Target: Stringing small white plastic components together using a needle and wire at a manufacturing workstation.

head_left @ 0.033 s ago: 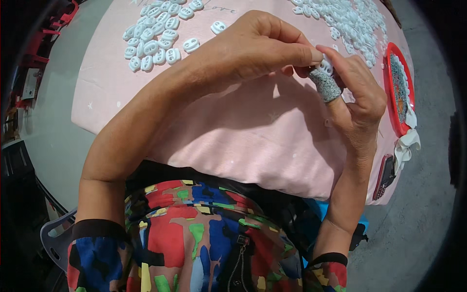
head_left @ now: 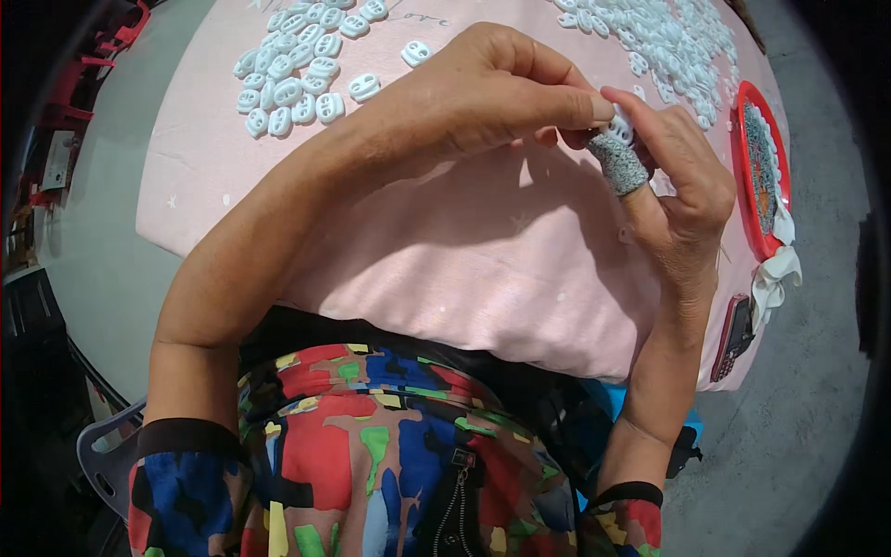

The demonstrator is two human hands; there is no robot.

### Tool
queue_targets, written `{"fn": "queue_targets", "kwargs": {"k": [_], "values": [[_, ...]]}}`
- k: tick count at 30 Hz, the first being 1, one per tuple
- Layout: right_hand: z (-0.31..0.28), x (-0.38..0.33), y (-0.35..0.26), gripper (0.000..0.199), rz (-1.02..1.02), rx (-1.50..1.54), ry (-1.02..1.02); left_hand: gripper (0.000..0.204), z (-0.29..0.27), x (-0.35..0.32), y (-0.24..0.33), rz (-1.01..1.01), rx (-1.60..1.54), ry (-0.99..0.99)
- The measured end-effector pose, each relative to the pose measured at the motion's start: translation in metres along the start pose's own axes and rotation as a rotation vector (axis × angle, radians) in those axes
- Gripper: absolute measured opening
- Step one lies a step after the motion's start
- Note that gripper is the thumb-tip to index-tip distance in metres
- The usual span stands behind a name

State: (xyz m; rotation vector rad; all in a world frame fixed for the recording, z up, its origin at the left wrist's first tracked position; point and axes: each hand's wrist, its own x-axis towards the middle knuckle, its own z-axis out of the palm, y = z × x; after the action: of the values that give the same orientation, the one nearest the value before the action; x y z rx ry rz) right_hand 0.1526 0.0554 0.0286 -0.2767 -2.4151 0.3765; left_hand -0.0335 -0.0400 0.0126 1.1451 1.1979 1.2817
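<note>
Left hand: the left hand (head_left: 483, 97) reaches across from nine o'clock, its fingers curled nearly closed, thumb and forefinger pinching a small white plastic oval piece (head_left: 620, 123) at its tip.
Right hand: the right hand (head_left: 682, 186) rises from five o'clock with its fingers bent inward, closed on the same piece from the other side; one finger wears a grey knitted finger sleeve (head_left: 620, 165) that sits just under the piece.
Held piece: it sits between the two hands' fingertips, above the cloth, at about one o'clock from the middle of the view; most of it is hidden by the fingers.
Surface: a pale pink cloth-covered table (head_left: 445, 269) lies under both hands.
Left pile: a neat cluster of white oval two-hole plastic pieces (head_left: 297, 84) lies at eleven o'clock, well apart from the hands.
Right pile: a looser heap of white plastic pieces (head_left: 668, 37) lies at one o'clock, near the right fingertips.
Tray: a red-rimmed round tray (head_left: 742, 167) stands at three o'clock by the table edge, with a crumpled white cloth (head_left: 775, 278) just below it.
Phone: a dark red-edged phone (head_left: 733, 336) lies at four o'clock on the table corner.
</note>
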Motion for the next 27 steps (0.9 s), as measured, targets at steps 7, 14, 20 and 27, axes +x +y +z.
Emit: {"fn": "queue_targets", "kwargs": {"k": [7, 14, 20, 27], "values": [[-0.002, 0.001, -0.003, 0.041, 0.003, -0.018, -0.056, 0.022, -0.003, 0.002, -0.001, -0.068, -0.056, -0.030], [-0.002, 0.001, -0.004, 0.040, 0.031, -0.012, -0.053, 0.020, 0.000, 0.001, 0.001, -0.044, -0.063, -0.013], [-0.003, 0.000, 0.000, 0.038, -0.019, -0.050, -0.036, 0.022, -0.002, -0.001, 0.011, -0.083, 0.021, -0.055], [-0.003, 0.003, 0.000, 0.038, -0.089, -0.150, -0.089, 0.021, -0.003, 0.003, -0.004, -0.013, 0.066, -0.053]]}}
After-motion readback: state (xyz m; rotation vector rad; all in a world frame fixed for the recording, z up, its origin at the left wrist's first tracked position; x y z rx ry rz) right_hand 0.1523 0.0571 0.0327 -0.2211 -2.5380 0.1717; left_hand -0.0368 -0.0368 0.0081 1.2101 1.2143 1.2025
